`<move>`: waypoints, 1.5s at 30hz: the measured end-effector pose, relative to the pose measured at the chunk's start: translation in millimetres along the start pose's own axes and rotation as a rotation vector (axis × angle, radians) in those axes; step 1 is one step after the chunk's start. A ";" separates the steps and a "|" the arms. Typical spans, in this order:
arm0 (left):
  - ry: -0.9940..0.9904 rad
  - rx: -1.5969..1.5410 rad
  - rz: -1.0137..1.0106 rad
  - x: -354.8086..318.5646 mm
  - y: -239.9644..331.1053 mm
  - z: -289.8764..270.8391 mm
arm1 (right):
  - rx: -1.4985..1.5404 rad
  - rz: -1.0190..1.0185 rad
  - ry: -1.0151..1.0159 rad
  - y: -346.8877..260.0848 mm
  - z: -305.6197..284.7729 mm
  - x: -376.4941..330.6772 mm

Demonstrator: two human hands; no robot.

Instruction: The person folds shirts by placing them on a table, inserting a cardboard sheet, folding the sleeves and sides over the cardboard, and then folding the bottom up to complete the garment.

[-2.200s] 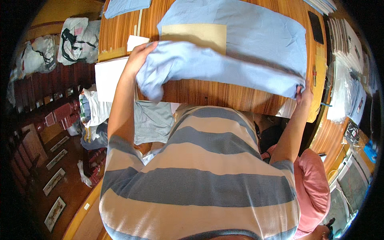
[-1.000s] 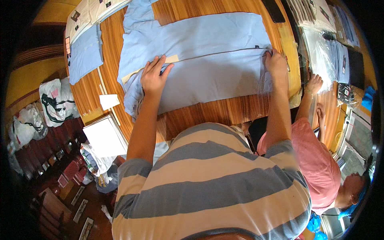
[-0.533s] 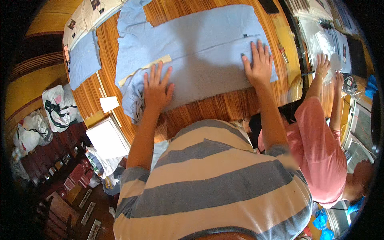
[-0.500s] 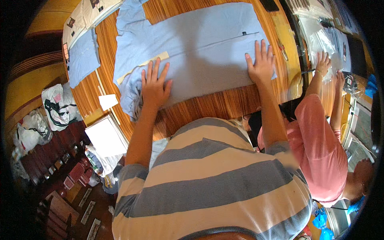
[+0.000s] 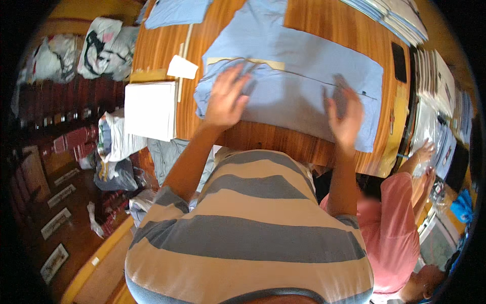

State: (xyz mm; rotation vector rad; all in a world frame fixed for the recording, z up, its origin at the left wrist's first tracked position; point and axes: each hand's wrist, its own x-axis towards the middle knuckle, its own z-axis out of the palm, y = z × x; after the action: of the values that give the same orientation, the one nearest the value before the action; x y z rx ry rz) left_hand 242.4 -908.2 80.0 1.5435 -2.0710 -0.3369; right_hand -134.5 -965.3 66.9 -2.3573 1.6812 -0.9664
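A light blue knit garment point(image 5: 298, 106) lies spread on the wood-grain table, one flap folded lengthwise over the rest. A small dark tag point(image 5: 363, 93) shows at the right end of the fold's edge. Partly under the cloth at the left is a pale yellow strip point(image 5: 276, 65). My left hand point(image 5: 225, 101) is over the garment's left part just below the strip, fingers apart and slightly smeared. Over the right part is my right hand point(image 5: 347, 114), thumb and fingers spread, fingertips blurred. Neither hand grips anything; whether they touch the cloth I cannot tell.
White card point(image 5: 183, 67) and a stack of white sheets point(image 5: 150, 111) lie at the table's left side. A dark phone point(image 5: 399, 62) is at the right, near stacked folded garments point(image 5: 433, 83). A co-worker in a pink top point(image 5: 395, 218) handles clear plastic beside me at the right.
The view has turned, so the table appears shifted and rotated. Both hands, flat on the cloth before, now have more bent, blurred fingers. The folded edge now lies along the strip.
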 end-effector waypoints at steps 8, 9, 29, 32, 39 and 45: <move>0.323 -0.293 -0.412 -116.1 -73.6 -54.1 | 0.149 -0.879 -0.813 -231.6 147.8 45.1; 0.252 -0.267 -0.366 -117.2 -76.0 -53.2 | 0.047 -0.916 -0.920 -235.6 164.7 47.3; -0.073 0.249 -0.279 -91.7 -103.0 -23.3 | -0.103 0.202 -0.152 58.2 7.3 -5.8; -0.088 0.330 -0.264 -99.4 -106.1 -26.3 | -0.340 0.318 -0.247 102.6 -34.1 -86.5; -0.206 0.401 -0.256 -69.5 -83.4 -40.4 | -0.475 0.341 -0.192 112.5 -39.7 -99.7; -0.363 0.235 -0.201 -33.3 -101.9 -38.9 | 0.199 0.219 -0.026 36.7 42.5 110.7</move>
State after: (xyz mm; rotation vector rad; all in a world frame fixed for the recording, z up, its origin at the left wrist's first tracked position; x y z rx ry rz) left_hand 353.2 -904.7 53.1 1.9602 -2.2973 -0.4928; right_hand -120.3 -1088.7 66.4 -2.0050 1.7022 -1.0055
